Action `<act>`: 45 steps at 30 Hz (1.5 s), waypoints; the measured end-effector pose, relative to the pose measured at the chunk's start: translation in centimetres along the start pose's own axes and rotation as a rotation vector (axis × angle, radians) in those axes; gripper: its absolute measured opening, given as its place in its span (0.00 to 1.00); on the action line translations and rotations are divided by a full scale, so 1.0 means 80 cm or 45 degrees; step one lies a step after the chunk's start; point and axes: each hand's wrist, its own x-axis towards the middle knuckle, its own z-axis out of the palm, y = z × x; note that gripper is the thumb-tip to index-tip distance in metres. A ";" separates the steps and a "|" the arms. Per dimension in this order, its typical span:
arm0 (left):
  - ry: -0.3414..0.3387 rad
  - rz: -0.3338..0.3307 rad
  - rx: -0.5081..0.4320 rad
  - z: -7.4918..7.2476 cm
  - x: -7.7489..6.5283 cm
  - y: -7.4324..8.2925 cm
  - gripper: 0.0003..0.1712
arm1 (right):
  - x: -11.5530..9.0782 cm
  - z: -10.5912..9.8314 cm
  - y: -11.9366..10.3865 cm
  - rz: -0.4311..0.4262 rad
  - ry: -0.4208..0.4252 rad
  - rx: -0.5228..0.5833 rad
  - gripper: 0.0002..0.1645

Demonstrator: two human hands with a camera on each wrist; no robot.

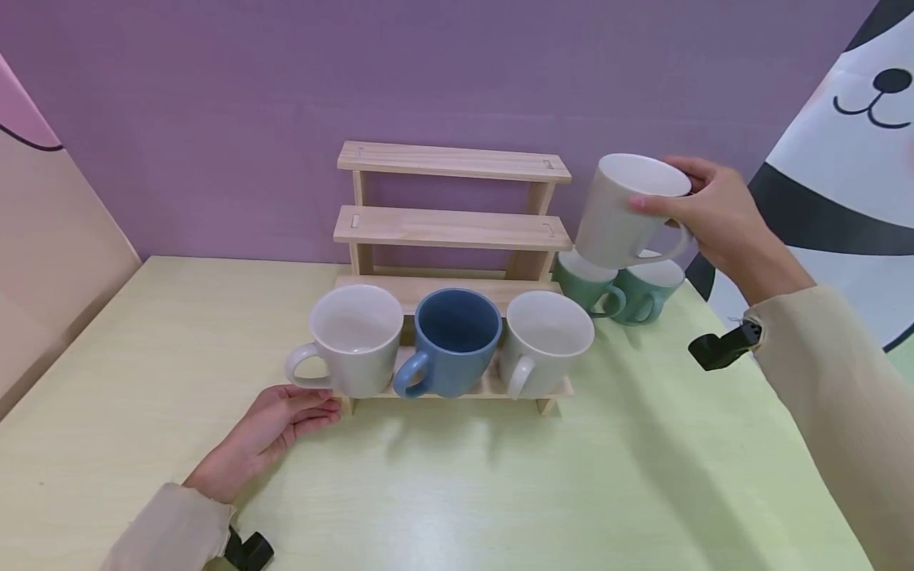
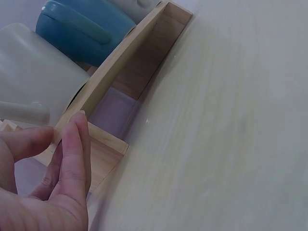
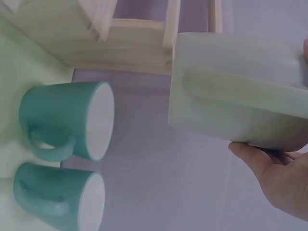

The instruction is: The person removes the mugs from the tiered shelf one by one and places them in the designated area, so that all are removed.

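My right hand grips a white mug near its rim, thumb on the near side and fingers behind. That mug hangs tilted in the air at the right end of the wooden tiered shelf, its handle facing the right. With thumb and fingertips, my left hand pinches the front left corner of the shelf's lowest board. On that board stand a white mug, a blue mug and another white mug. The left white mug's handle is just above my left thumb.
Two green mugs with white insides, one nearer the shelf and one farther out, stand on the table at the shelf's right. The held mug partly hides them from above. A purple wall rises behind the shelf.
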 end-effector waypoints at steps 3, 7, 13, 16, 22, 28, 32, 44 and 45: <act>-0.002 0.000 -0.004 -0.001 0.000 0.000 0.09 | -0.003 -0.002 0.008 -0.001 0.013 -0.022 0.42; -0.026 0.014 -0.016 -0.003 -0.001 0.000 0.10 | -0.007 -0.006 0.018 -0.004 0.020 -0.028 0.40; -0.042 0.025 -0.022 -0.004 0.000 0.000 0.10 | -0.010 -0.013 0.036 0.015 0.033 -0.038 0.42; -0.031 0.019 -0.010 -0.004 -0.001 0.000 0.10 | -0.012 -0.015 0.044 0.025 0.041 -0.043 0.43; -0.015 0.013 0.019 -0.003 0.000 0.001 0.09 | -0.017 -0.019 0.057 0.031 0.048 -0.041 0.44; -0.023 0.017 0.003 -0.003 0.001 0.001 0.09 | -0.024 -0.020 0.066 0.050 0.028 -0.016 0.44; -0.024 0.007 -0.019 -0.001 0.001 0.002 0.09 | -0.028 -0.019 0.075 0.052 0.019 -0.012 0.42; -0.038 0.020 -0.018 -0.003 0.000 -0.001 0.09 | -0.038 -0.015 0.097 0.047 0.004 -0.007 0.38; -0.034 0.019 -0.016 -0.003 0.000 -0.001 0.09 | -0.039 -0.015 0.099 0.044 0.003 -0.003 0.37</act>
